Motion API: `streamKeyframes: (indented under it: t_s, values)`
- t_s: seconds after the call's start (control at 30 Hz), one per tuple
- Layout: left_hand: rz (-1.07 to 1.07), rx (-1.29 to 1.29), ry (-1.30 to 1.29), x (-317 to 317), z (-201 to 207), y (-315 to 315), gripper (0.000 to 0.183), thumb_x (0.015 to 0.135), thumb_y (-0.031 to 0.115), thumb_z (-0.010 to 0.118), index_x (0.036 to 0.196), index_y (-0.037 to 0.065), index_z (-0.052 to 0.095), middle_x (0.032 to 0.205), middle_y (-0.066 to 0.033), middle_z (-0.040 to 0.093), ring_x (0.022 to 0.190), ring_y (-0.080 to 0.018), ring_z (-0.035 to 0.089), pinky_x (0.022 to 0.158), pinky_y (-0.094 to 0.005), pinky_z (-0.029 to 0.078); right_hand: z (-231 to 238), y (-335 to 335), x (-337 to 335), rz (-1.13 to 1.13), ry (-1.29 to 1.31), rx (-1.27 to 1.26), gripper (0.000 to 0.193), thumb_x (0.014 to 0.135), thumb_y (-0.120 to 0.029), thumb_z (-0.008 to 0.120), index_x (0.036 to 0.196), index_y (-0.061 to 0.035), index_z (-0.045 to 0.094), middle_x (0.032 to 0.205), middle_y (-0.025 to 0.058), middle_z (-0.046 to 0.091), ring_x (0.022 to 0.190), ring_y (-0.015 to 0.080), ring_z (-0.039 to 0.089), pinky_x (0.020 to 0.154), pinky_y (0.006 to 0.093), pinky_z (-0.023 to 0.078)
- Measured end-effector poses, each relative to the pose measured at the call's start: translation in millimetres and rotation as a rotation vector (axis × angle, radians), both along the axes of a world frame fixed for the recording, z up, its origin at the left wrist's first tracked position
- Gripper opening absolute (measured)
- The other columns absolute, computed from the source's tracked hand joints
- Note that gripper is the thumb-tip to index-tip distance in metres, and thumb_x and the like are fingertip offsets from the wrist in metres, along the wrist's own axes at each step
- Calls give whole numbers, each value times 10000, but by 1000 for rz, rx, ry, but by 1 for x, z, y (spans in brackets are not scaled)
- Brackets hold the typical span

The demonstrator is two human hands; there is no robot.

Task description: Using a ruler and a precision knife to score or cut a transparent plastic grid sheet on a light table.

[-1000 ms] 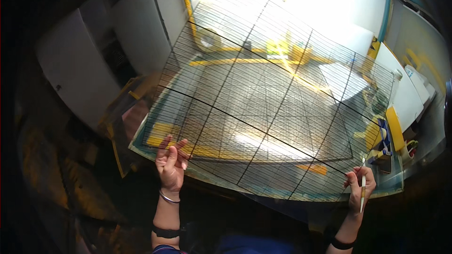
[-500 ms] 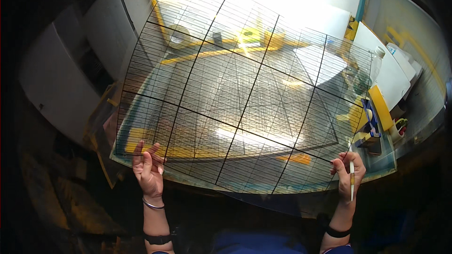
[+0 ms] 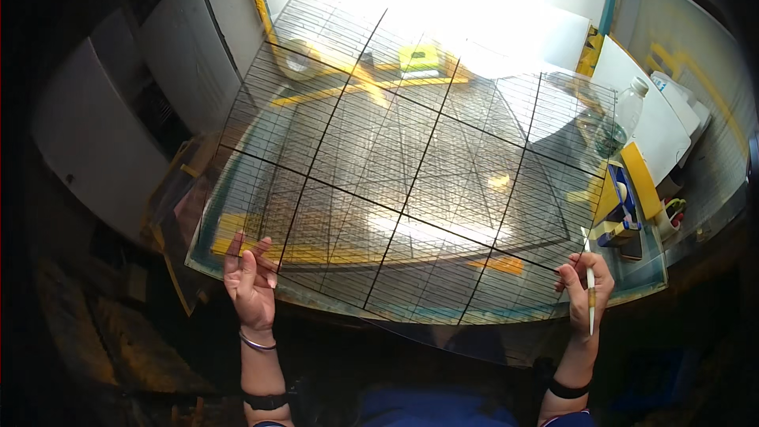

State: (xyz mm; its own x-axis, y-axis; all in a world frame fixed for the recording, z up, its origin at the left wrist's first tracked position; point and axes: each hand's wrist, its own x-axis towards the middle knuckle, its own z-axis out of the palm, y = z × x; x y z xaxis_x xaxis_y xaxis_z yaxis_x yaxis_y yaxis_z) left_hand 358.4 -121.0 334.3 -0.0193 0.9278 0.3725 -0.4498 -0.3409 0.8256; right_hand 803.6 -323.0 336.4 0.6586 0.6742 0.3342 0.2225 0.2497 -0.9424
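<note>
"Step?"
"Holding gridded sheet (image 3: pixel 404 213) over the table (image 3: pixel 653 288). Left hand (image 3: pixel 252 289) pinches near edge, left end; right hand (image 3: pixel 581 289) pinches right end, plus white stick (image 3: pixel 591 300)."
"Next move?"
"Probably calls for both hands moving evenly, stick kept off the sheet."

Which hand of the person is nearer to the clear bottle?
Right. The right hand is below the bottle in the picture; the left hand is much farther, at lower left.
</note>
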Motion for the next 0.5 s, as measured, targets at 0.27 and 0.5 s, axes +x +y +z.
streamKeyframes:
  t_s: [0.27, 0.5]
  values:
    - [103, -365, 150, -17, 11, -6, 399, 974, 112, 657, 1360, 87, 562, 1064, -139, 756, 754, -125, 715, 630, -211, 522, -12, -2, 23, 16, -72, -172, 170, 944, -36, 684, 1104, -9, 631, 810, 60, 660, 720, 127, 652, 566, 255, 499]
    - [27, -518, 452, -60, 25, -13, 423, 986, 218, 666, 1360, 50, 562, 1058, -112, 753, 804, -125, 721, 714, -263, 588, -21, 5, 34, 127, -77, -149, 124, 984, -76, 658, 1091, -28, 617, 810, 30, 645, 710, 81, 629, 564, 221, 475]
